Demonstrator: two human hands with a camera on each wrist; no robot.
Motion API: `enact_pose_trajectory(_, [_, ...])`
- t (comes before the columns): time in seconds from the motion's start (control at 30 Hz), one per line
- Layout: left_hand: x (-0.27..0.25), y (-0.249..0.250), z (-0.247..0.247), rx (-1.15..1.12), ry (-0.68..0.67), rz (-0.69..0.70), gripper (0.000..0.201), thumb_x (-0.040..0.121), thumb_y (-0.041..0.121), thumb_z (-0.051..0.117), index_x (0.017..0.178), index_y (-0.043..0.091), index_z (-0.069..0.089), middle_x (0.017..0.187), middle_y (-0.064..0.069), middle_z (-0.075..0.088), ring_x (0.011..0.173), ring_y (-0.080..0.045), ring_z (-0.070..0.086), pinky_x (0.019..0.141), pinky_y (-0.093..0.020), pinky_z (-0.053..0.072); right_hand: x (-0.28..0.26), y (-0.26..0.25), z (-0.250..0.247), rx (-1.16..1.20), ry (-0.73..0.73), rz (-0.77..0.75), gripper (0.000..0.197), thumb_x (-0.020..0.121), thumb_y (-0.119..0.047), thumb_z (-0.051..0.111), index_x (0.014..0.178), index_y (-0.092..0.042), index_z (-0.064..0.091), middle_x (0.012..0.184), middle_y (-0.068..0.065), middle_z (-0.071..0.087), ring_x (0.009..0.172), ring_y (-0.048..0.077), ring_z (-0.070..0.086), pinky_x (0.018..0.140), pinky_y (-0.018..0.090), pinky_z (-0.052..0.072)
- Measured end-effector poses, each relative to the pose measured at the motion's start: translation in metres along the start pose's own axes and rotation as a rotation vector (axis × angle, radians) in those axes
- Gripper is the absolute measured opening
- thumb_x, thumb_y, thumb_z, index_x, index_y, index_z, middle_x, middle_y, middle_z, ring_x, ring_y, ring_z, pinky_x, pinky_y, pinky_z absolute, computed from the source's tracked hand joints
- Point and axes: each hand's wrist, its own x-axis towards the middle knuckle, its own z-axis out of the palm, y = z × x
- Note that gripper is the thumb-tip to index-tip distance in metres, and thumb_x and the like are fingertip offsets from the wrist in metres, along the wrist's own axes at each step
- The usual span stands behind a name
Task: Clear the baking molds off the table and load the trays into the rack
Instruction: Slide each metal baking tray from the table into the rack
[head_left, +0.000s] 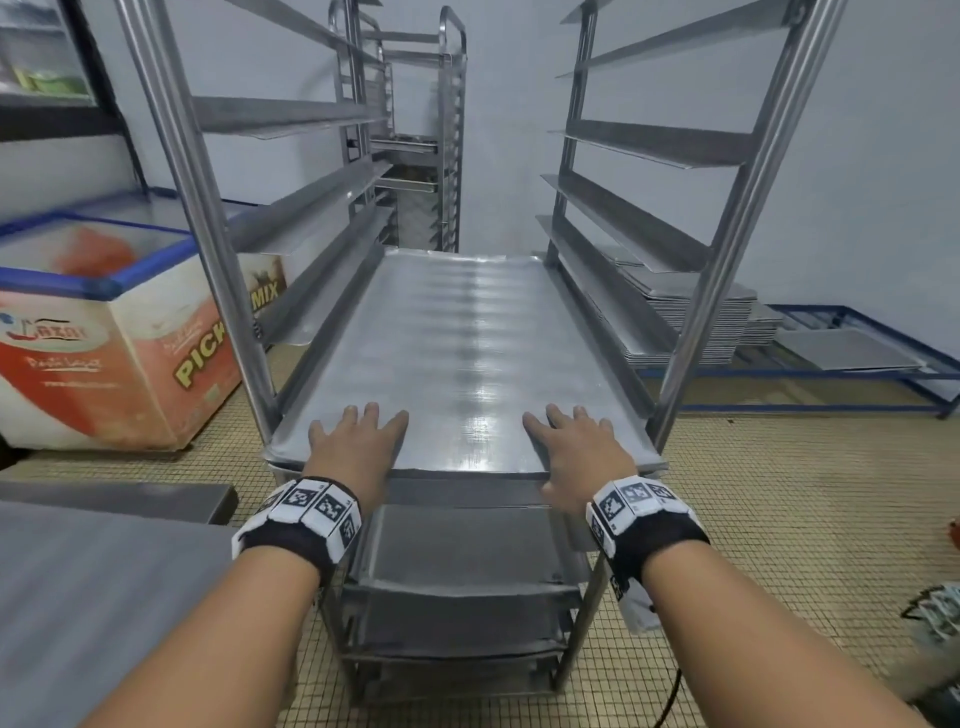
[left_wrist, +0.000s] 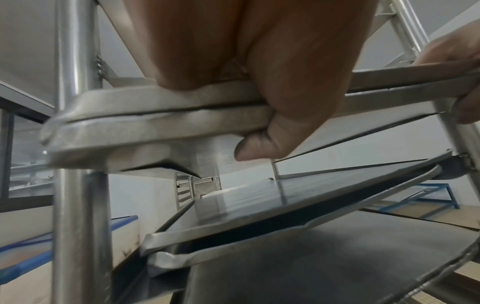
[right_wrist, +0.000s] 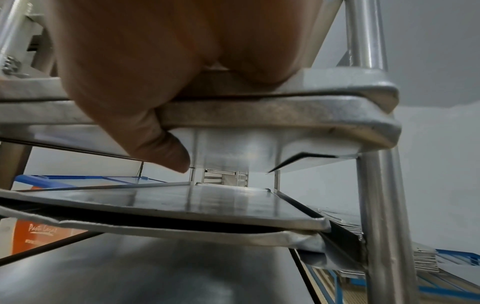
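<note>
Left hand (head_left: 357, 441) and right hand (head_left: 571, 447) each clamped on near edge of stacked trays (head_left: 457, 353) in rack (head_left: 208, 218), fingers flat on top, thumbs hooked beneath, tray count unclear.

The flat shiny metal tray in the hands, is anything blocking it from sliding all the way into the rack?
Nothing visible blocks it. The flat silver metal tray already lies on the steel rack's side rails, both hands gripping its near edge.

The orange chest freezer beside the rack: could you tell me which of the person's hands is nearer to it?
Left. The left hand grips the tray on the freezer side; the right hand grips the tray's opposite side.
</note>
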Motion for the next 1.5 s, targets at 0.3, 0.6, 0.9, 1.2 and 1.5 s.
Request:
enact_pose_trajectory(0.3, [0.051, -0.008, -0.001, -0.033, 0.008, 0.013, 0.085, 0.079, 0.020, 0.069, 0.147, 0.033, 0.021, 0.146, -0.006, 0.033, 0.135, -0.029, 0.034, 0.104, -0.059, 0.035, 0.046, 0.009, -0.010, 0.040, 0.040, 0.013, 0.073, 0.065, -0.029, 0.058, 0.133, -0.032, 0.033, 0.121, -0.001, 0.045, 0.110, 0.027, 0.043, 0.098, 0.048, 0.039])
enact_pose_trajectory(0.6, [0.090, -0.007, -0.003, -0.027, 0.024, 0.026, 0.082, 0.079, 0.028, 0.073, 0.144, 0.033, 0.024, 0.141, -0.004, 0.037, 0.130, -0.027, 0.039, 0.104, -0.057, 0.037, 0.079, 0.023, -0.011, 0.035, 0.104, 0.047, 0.067, 0.070, -0.029, 0.060, 0.133, -0.036, 0.037, 0.129, -0.001, 0.038, 0.106, 0.025, 0.047, 0.094, 0.038, 0.043])
enact_pose_trajectory(0.9, [0.123, -0.010, -0.001, -0.019, 0.028, 0.031, 0.087, 0.077, 0.026, 0.073, 0.148, 0.035, 0.023, 0.145, -0.002, 0.037, 0.132, -0.027, 0.040, 0.102, -0.052, 0.040, 0.112, 0.031, -0.005, 0.025, 0.144, 0.029, 0.060, 0.068, -0.034, 0.063, 0.124, -0.032, 0.041, 0.120, 0.000, 0.041, 0.105, 0.024, 0.044, 0.093, 0.040, 0.043])
enact_pose_trajectory(1.2, [0.115, -0.002, -0.015, -0.063, 0.043, -0.043, 0.076, 0.079, 0.016, 0.071, 0.144, 0.034, 0.036, 0.132, -0.003, 0.039, 0.117, -0.026, 0.043, 0.084, -0.035, 0.045, 0.114, 0.032, 0.005, -0.014, 0.257, -0.007, 0.051, 0.070, -0.031, 0.066, 0.119, -0.028, 0.049, 0.114, 0.000, 0.045, 0.103, 0.022, 0.044, 0.083, 0.033, 0.043])
enact_pose_trajectory(1.5, [0.063, 0.004, 0.002, -0.185, 0.126, -0.105, 0.078, 0.086, 0.033, 0.064, 0.153, 0.032, 0.026, 0.160, -0.003, 0.024, 0.151, -0.028, 0.014, 0.122, -0.042, 0.011, 0.089, 0.016, 0.008, -0.018, 0.255, 0.076, 0.055, 0.084, -0.037, 0.061, 0.136, -0.032, 0.040, 0.127, -0.004, 0.053, 0.125, 0.021, 0.047, 0.113, 0.063, 0.013])
